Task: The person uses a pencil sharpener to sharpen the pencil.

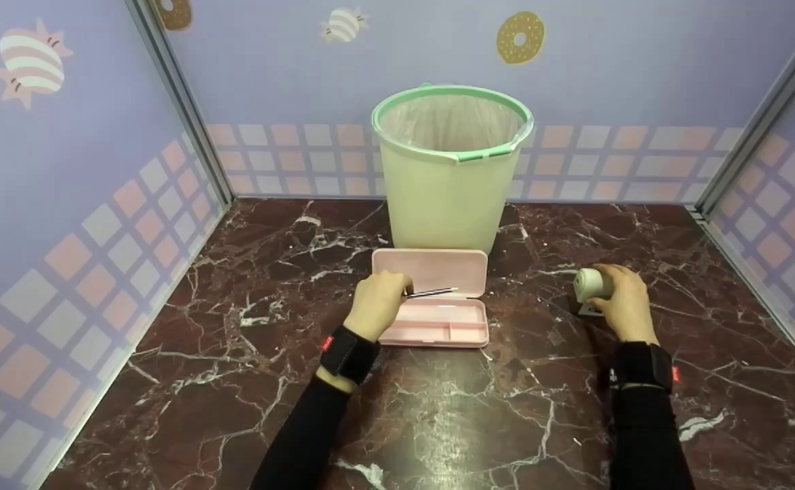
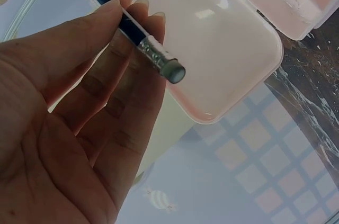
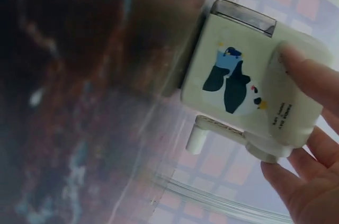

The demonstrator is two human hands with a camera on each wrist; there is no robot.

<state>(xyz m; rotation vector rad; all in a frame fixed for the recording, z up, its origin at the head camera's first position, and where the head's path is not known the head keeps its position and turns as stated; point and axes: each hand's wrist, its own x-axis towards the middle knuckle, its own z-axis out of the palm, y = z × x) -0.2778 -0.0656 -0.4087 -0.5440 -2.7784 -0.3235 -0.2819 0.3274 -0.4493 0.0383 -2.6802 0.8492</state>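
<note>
In the head view my left hand [image 1: 378, 301] is over the left side of an open pink pencil case [image 1: 469, 331]. It pinches a dark pencil [image 2: 132, 29] between thumb and fingers, its metal-banded eraser end toward the left wrist camera and the other end pointing right. On the right, my right hand [image 1: 627, 303] grips a pale green crank pencil sharpener [image 3: 233, 70] from above. The sharpener has a panda picture on its side and a small crank handle [image 3: 197, 138]; its base is right at the tabletop.
Behind the pencil case stands a pale green bin [image 1: 448, 197] with a bag lining it. The case's lid [image 1: 431, 269] leans back toward the bin. Patterned panels [image 1: 295, 156] enclose the dark marbled table [image 1: 520, 408] at the back and both sides.
</note>
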